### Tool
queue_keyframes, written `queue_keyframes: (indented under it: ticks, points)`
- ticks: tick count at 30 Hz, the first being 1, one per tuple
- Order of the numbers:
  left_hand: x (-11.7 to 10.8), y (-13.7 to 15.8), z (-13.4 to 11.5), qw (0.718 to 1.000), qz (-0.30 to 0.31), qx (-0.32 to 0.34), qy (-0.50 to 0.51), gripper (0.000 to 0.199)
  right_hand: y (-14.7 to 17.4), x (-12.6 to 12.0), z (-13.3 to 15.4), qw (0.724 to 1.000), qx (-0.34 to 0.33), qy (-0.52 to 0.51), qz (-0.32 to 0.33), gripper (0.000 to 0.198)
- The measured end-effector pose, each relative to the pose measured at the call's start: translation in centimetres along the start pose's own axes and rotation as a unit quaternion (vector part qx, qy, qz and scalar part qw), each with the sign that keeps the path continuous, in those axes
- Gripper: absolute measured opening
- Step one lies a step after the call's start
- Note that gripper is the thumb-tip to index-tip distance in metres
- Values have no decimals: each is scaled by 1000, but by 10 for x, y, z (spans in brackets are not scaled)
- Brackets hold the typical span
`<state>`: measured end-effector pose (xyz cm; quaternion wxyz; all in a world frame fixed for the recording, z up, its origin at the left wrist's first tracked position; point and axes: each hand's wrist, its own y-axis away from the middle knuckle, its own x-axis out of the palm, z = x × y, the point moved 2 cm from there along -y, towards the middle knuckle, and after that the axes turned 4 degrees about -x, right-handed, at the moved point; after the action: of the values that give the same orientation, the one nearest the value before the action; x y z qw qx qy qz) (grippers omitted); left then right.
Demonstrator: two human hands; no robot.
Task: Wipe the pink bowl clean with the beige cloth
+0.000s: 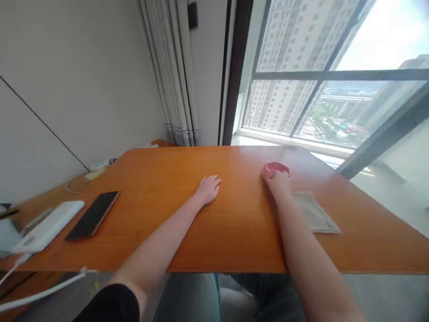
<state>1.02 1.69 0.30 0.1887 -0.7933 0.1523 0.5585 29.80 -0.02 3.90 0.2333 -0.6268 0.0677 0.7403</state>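
My left hand (pixel 207 190) lies flat on the wooden table (pixel 234 228), its fingers stretched out and nothing in them. Farther right, my right hand (pixel 279 183) grips the near side of a small pink bowl (pixel 276 167) near the table's far right part. The bowl's rim shows above my fingers; its inside is mostly hidden. Just right of my right forearm lies a folded beige cloth (pixel 313 213), partly covered by the arm.
A black phone (pixel 94 215) lies on the table's left side. Left of it are a white box-shaped device (pixel 50 226) with a white cable (pixel 43 302) and a power strip (pixel 102 164) by the wall. A large window (pixel 321 76) stands beyond the table's right side.
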Motion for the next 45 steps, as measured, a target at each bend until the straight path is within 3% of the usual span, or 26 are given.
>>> queue_keyframes:
  ticks: [3,6,9,11,16,19,22,25,27,30,32,36,45]
  points:
    - [-5,0,-2,998,-19,-40,36,38,8,5,22,999,-50,-20,-7,43]
    - [-16,4,-6,994,-79,-53,60,38,25,10,55,987,-140,-74,-6,35]
    - [-31,10,-13,989,-144,18,23,64,48,14,91,956,-258,-139,1,20]
    - [-38,14,-18,984,-162,75,-20,68,61,16,109,925,-332,-185,5,14]
    - [-44,15,-23,979,-142,137,-49,20,75,13,119,868,-414,-273,5,15]
    - [-50,13,-17,981,-155,112,-9,16,76,10,114,858,-403,-318,-2,38]
    - [-68,16,6,978,-205,33,2,27,74,16,108,884,-338,-324,0,65]
    - [-91,32,53,968,-233,-81,-48,30,69,30,103,927,-265,-262,42,65]
    - [-103,48,90,960,-220,-146,-91,29,67,37,103,944,-244,-213,70,62]
    - [-115,72,138,940,-205,-241,-131,35,66,42,104,949,-255,-161,96,59]
    - [-117,83,157,919,-211,-300,-149,41,66,42,104,949,-259,-147,103,59]
    - [-117,90,166,896,-214,-350,-171,45,64,42,102,950,-251,-153,110,58]
    - [-109,85,162,905,-169,-355,-162,43,62,43,100,947,-252,-161,117,55]
